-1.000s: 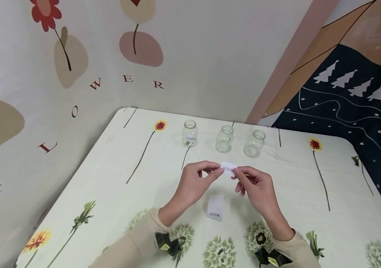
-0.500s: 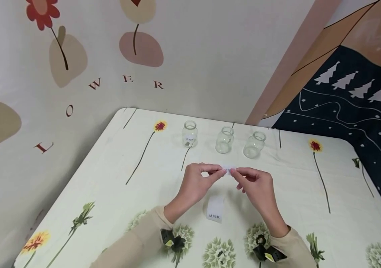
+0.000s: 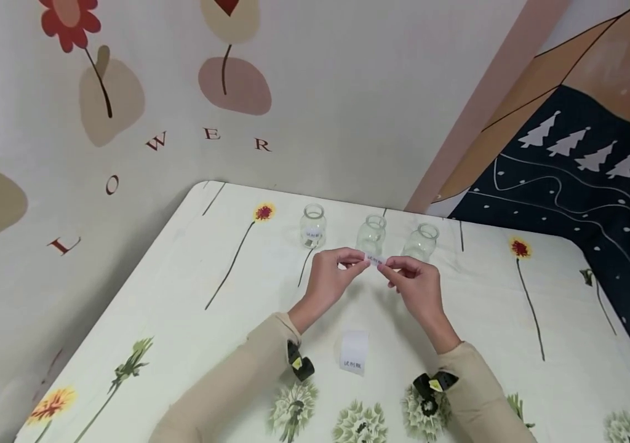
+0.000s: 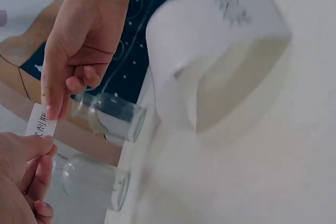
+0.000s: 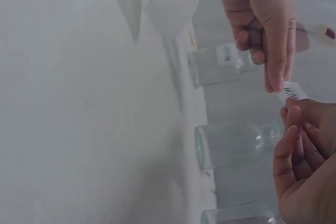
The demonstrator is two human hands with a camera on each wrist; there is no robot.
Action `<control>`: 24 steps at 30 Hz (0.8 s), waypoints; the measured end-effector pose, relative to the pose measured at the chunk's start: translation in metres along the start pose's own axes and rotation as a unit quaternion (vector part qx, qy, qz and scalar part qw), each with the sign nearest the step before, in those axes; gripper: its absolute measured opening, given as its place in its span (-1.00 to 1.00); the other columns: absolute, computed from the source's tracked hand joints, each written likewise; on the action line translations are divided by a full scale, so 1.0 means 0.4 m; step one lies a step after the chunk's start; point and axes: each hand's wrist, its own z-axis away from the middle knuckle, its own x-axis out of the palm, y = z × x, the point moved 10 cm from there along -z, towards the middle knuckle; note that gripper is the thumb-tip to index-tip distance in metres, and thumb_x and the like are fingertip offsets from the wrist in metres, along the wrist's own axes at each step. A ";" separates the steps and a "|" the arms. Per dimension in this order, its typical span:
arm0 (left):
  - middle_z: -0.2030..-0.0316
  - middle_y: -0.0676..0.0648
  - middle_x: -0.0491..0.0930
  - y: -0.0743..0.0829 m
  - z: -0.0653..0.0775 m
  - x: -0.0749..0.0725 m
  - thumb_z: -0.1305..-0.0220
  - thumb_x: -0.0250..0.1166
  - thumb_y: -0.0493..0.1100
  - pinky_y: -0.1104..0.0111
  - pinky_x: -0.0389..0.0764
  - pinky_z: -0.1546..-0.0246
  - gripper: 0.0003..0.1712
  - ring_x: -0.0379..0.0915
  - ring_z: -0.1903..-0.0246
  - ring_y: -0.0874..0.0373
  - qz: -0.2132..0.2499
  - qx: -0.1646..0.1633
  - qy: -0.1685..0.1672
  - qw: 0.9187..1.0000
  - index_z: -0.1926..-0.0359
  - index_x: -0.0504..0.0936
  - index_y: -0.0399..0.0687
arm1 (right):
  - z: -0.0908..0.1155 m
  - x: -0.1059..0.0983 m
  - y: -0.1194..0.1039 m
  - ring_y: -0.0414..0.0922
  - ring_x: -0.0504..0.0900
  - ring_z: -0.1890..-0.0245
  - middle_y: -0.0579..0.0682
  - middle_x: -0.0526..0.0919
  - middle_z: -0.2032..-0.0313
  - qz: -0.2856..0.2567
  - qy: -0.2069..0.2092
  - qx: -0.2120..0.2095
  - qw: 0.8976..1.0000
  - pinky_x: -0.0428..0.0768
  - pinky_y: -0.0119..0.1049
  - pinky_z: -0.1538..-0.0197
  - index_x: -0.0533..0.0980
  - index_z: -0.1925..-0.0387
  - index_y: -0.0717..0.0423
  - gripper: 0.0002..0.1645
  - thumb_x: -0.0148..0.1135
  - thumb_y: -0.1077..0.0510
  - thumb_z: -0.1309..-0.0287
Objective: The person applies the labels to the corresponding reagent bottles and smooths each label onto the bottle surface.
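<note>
A small white label [image 3: 373, 259] with dark printed characters is stretched between both hands, in front of the middle glass jar [image 3: 371, 231]. My left hand [image 3: 330, 274] pinches its left end between thumb and forefinger, and my right hand [image 3: 417, 288] pinches the right end. In the left wrist view the label [image 4: 41, 121] shows its printing between the two sets of fingertips. The right glass jar [image 3: 421, 239] stands just beyond the right hand, its lower part hidden by the fingers. At the left, another glass jar [image 3: 313, 224] bears a similar label on its front.
A curled white strip of label paper [image 3: 354, 347] with one printed label lies on the table between the forearms. The flower-patterned tablecloth [image 3: 237, 332] covers the table, which meets a printed wall covering [image 3: 337, 154] behind the jars.
Both hands have moved forward with the label, toward the middle jar, and now overlap the lower parts of the middle and right jars. The paper strip stays on the table.
</note>
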 end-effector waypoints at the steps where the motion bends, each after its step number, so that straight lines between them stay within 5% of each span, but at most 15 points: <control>1: 0.34 0.02 0.81 -0.007 -0.007 0.003 -0.28 0.50 -0.17 0.42 0.60 0.28 -0.85 0.67 0.32 0.22 -0.003 0.002 0.003 1.000 0.17 0.84 -0.12 | -0.010 0.003 0.010 -0.03 0.64 0.55 0.10 0.71 0.48 -0.002 0.002 -0.002 1.000 0.52 -0.44 0.48 0.73 0.23 0.27 -0.79 0.51 0.17 -0.21; 11: 0.32 -0.04 0.81 -0.066 -0.043 0.030 -0.31 0.48 -0.17 0.42 0.65 0.30 -0.71 0.75 0.30 0.16 -0.012 -0.019 0.009 1.000 0.00 0.75 -0.21 | -0.056 0.029 0.060 -0.20 0.62 0.55 0.00 0.75 0.42 -0.023 0.001 -0.011 1.000 0.51 -0.45 0.49 0.75 0.19 0.26 -0.77 0.52 0.16 -0.20; 24: 0.29 0.01 0.79 -0.084 -0.078 0.028 -0.31 0.48 -0.12 0.47 0.50 0.39 -0.85 0.60 0.33 0.20 -0.028 -0.016 -0.029 0.999 0.18 0.84 -0.10 | -0.085 0.052 0.088 -0.17 0.58 0.58 -0.07 0.71 0.41 -0.080 -0.036 0.018 0.996 0.47 -0.45 0.48 0.71 0.13 0.40 -0.73 0.49 0.26 -0.21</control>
